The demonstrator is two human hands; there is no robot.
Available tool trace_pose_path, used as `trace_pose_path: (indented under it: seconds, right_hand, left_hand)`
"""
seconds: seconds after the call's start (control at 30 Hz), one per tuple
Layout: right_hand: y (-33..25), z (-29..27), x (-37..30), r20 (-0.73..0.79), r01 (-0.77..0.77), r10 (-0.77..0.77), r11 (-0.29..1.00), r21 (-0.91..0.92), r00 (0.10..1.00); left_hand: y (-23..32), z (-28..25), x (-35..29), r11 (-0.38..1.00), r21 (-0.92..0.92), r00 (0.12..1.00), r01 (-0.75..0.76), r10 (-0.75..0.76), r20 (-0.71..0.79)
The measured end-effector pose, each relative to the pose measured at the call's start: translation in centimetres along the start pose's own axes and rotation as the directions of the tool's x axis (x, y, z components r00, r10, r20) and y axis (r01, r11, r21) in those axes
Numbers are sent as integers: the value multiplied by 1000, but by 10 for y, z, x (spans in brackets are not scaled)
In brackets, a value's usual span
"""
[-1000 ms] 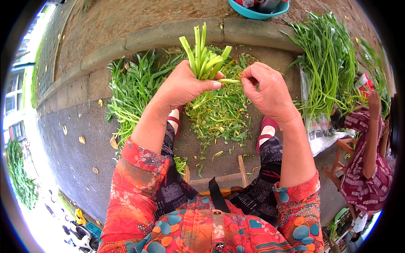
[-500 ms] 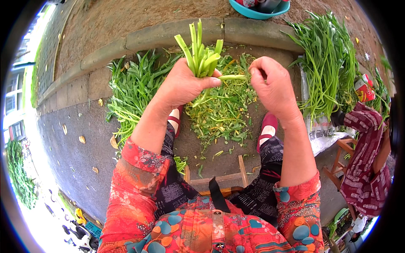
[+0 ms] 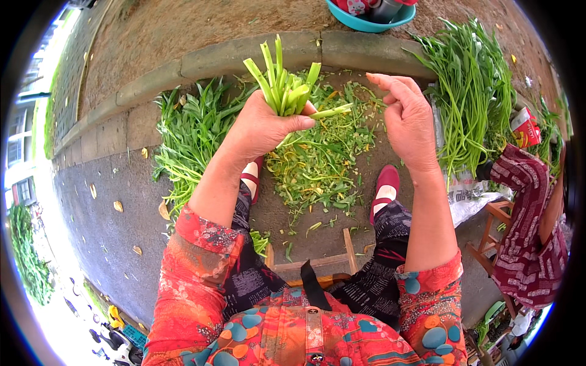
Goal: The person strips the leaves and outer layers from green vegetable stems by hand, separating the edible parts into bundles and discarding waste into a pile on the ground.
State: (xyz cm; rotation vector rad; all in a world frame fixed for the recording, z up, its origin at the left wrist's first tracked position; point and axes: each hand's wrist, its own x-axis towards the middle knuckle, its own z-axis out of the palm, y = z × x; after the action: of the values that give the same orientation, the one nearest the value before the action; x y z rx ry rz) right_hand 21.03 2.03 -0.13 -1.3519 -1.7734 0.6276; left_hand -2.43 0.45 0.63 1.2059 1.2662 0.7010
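Observation:
My left hand (image 3: 260,125) is closed around a bunch of water spinach stems (image 3: 284,85), their cut ends pointing up and away from me. One stem (image 3: 332,111) sticks out sideways past my thumb, toward the right. My right hand (image 3: 408,119) is raised apart from the bunch, index finger stretched out and the others loosely bent, with nothing seen in it. Below the hands, a litter of chopped leaves and yellowed trimmings (image 3: 320,165) covers the ground between my shoes. To the left lies a heap of leafy water spinach (image 3: 194,128).
Another large pile of water spinach (image 3: 470,91) rests at the right, partly on a white sack (image 3: 467,201). Beyond the stone kerb (image 3: 360,52) stands a turquoise basin (image 3: 372,25) with things in it. A person in maroon patterned clothes (image 3: 528,244) sits at the far right by a wooden stool (image 3: 485,235).
My right hand has let go of the sideways stem and moved slightly right, its fingers opening. My left hand still grips the bunch, tilted a little more to the left.

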Motion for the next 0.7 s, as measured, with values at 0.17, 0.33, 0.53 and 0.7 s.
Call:
trace_pose_path:
  seconds: [0.17,0.33,0.53,0.7]
  right_hand:
    - [-16,3,-3,164,-53,30,990,135,986]
    - [-13,6,-7,220,58,-77,994,93,972]
    - [-12,8,-9,257,121,-123,992,25,959]
    - [-16,11,-11,279,49,-59,998,43,958]
  left_hand:
    - [-6,0,0,1000,-24,1000,-14,14,10]
    - [-4,2,0,999,25,1000,-20,20,21]
    - [-5,3,-2,999,35,1000,-11,10,16]
    - [-8,4,-2,997,71,999,-31,29,19]
